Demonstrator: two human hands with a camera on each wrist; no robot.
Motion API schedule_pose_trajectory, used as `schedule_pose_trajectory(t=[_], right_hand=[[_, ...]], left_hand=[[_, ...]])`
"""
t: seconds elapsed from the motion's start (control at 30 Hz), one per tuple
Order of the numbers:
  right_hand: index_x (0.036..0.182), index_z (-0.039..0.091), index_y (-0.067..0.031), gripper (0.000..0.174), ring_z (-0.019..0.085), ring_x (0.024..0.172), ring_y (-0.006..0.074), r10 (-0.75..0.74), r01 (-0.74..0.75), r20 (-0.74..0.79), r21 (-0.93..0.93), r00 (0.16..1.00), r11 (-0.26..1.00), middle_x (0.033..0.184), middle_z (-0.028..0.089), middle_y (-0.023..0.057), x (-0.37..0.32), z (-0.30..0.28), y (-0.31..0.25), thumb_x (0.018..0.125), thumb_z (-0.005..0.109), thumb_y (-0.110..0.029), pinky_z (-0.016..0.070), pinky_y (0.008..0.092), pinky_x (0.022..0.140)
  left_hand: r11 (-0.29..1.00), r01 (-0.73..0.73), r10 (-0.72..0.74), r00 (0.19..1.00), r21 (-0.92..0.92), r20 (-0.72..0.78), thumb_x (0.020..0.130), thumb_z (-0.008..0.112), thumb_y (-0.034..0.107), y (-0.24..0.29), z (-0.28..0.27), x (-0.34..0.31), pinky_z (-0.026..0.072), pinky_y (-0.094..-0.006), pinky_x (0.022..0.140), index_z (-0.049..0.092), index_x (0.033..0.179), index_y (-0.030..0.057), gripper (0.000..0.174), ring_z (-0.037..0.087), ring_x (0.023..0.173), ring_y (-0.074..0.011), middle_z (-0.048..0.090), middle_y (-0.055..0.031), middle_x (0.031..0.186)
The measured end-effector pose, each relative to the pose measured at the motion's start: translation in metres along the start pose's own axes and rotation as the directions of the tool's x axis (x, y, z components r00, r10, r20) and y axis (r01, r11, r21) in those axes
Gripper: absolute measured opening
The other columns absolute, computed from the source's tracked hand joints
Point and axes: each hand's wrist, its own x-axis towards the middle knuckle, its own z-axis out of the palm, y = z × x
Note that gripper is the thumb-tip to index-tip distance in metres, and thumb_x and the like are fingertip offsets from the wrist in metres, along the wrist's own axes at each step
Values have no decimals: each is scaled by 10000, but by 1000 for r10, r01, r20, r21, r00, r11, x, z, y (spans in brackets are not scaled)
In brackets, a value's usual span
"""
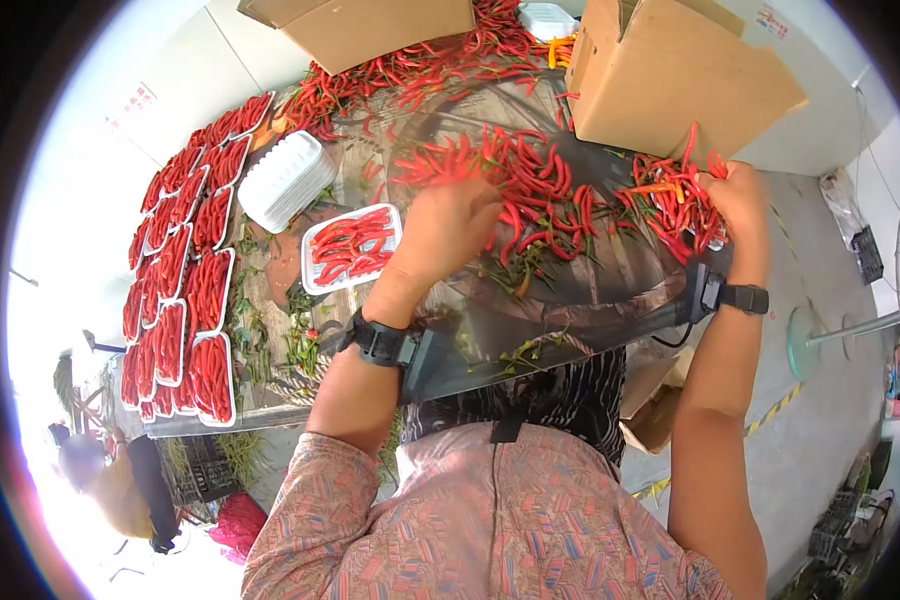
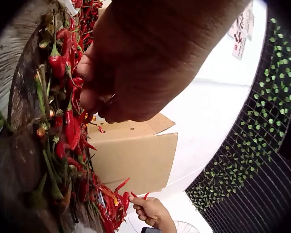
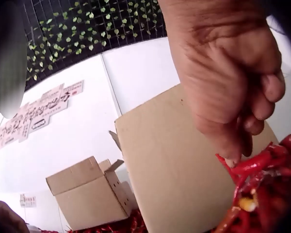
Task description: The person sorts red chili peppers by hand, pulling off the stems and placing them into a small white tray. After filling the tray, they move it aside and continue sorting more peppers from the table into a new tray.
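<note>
Nearest me, a white tray (image 1: 318,284) of red chilies sits just beside the left wrist; past it I see the left hand (image 1: 450,228) with fingers curled at the loose chili pile (image 1: 540,185) on the table (image 1: 610,285), though I cannot tell whether it grips any; the right hand (image 1: 741,205) pinches a red chili (image 3: 254,164) at a second heap (image 1: 670,208); a cardboard box (image 1: 670,90) stands beyond.

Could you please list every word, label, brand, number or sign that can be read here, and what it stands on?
No text is legible.
Large sign on the white wall, right wrist view: dark characters, too blurred to read.
Small sign, same wall: too small.
Pink sign on the wall, left wrist view: too blurred.
Left red sign and right red sign on the walls, head view: too small.
</note>
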Motion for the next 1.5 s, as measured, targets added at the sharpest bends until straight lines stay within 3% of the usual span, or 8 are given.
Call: schedule_pose_trajectory(t=[0.2, 0.27, 0.4, 0.53, 0.8, 1.03, 1.4, 1.5], right_hand=[[812, 655, 11, 318, 570, 605, 149, -13, 86, -164, 444, 986, 892, 672, 638, 101, -6, 8, -25, 838, 696, -304, 454, 339, 580], [857, 646, -29, 304, 457, 536, 75, -42, -37, 74, 817, 996, 575, 659, 562, -3, -35, 7, -70, 885, 658, -331, 379, 262, 483], [870, 612, -68, 312, 380, 518, 17, -415, -227, 350, 921, 840, 316, 675, 487, -55, -64, 42, -115, 919, 590, -375, 264, 161, 432], [889, 581, -80, 242, 326, 496, 33, -488, -343, 502, 859, 714, 381, 658, 433, -47, -95, 60, -161, 948, 496, -299, 233, 202, 442], [837, 584, -74, 262, 355, 509, 37, -684, -447, 615, 778, 392, 442, 648, 472, -33, -112, 77, -200, 951, 525, -302, 253, 204, 450], [951, 686, 10, 248, 439, 550, 27, -694, -2, 411, 861, 591, 509, 688, 567, -51, -119, 93, -233, 915, 619, -226, 332, 227, 481], [956, 691, 41, 199, 471, 618, 28, -671, 107, 328, 847, 665, 520, 702, 595, -23, -126, 135, -257, 876, 669, -139, 381, 217, 550], [884, 690, 11, 254, 643, 721, 282, -691, 312, 217, 772, 690, 554, 790, 653, 174, -128, 147, -258, 796, 700, -227, 486, 364, 676]], left_hand=[[999, 51, -51, 997, -5, -59, 854, 625, 156, 1, -10, 4, 452, -315, 556, 657, 866, 2, 157, 567, 566, -152, 599, -106, 636], [996, 75, -79, 991, -41, -107, 856, 623, 162, 4, -15, 6, 458, -307, 561, 671, 881, 2, 169, 574, 574, -134, 613, -96, 637], [965, 199, -211, 976, -170, -51, 842, 636, 153, 15, -32, 5, 478, -328, 609, 683, 929, 17, 168, 621, 663, -182, 647, -123, 718], [935, 99, -162, 974, -340, -161, 807, 652, 103, 7, -39, -3, 496, -355, 661, 676, 969, 9, 190, 657, 734, -217, 665, -167, 807], [989, -44, 21, 986, -138, -165, 763, 657, 78, -11, -73, -43, 505, -383, 700, 687, 928, 5, 183, 635, 783, -328, 650, -171, 804], [999, 40, -44, 972, -25, -230, 778, 679, 143, -34, -119, -56, 494, -380, 679, 701, 848, 38, 128, 627, 749, -312, 653, -139, 806], [948, 311, -308, 950, 63, -54, 812, 688, 137, -67, -129, -69, 493, -321, 641, 700, 883, 33, 127, 610, 670, -189, 665, -113, 789], [948, 287, -279, 957, 138, -73, 787, 674, 129, -77, -127, -73, 502, -345, 666, 700, 883, 48, 128, 625, 701, -243, 663, -126, 815]])
